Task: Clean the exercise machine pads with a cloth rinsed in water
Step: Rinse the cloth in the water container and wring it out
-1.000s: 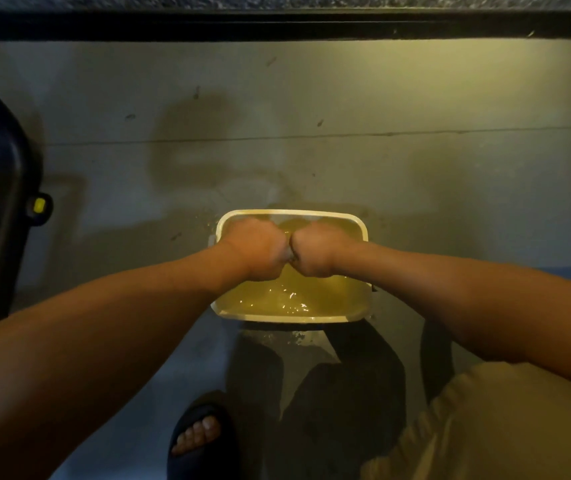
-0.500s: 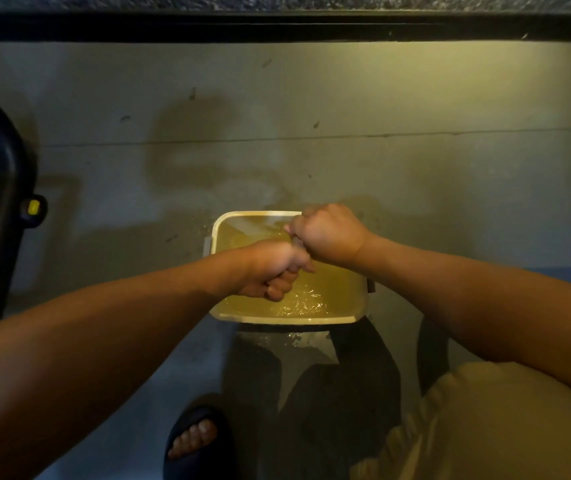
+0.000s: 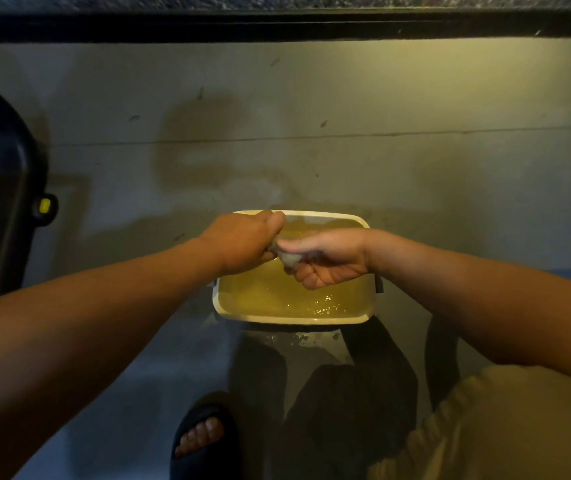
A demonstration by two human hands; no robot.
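both hands met above a pale rectangular basin (image 3: 294, 319) that sat on a grey concrete floor (image 3: 415, 168). the basin held yellowish water (image 3: 270, 292), with small ripples and glints near its near rim. the left hand (image 3: 242, 242) was seen from the back, knuckles up, its fingers curled tight round one end of a small grey cloth (image 3: 289, 258). the right hand (image 3: 329, 258) was turned so that its folded fingers showed from below, and it gripped the other end of the same cloth. only a short twisted lump of the cloth showed between the two fists, which nearly touched; the rest lay hidden inside the palms. the cloth hung over the water, above the middle of the basin, and whether it dripped could not be told. a darker wet patch (image 3: 207, 140) spread on the floor beyond the basin, and splashes (image 3: 297, 337) lay just in front of its near edge. at the left edge stood a black curved part of a machine (image 3: 3, 188) with a small yellow knob (image 3: 45, 205) on its side, well apart from the basin. a black band (image 3: 277, 26) ran across the top of the view. near the bottom a foot in a dark open sandal (image 3: 201, 434) rested on the floor, and at the lower right a fold of tan shorts (image 3: 505, 431) covered the person's knee. dark shadows fell on the floor between the foot and the basin.
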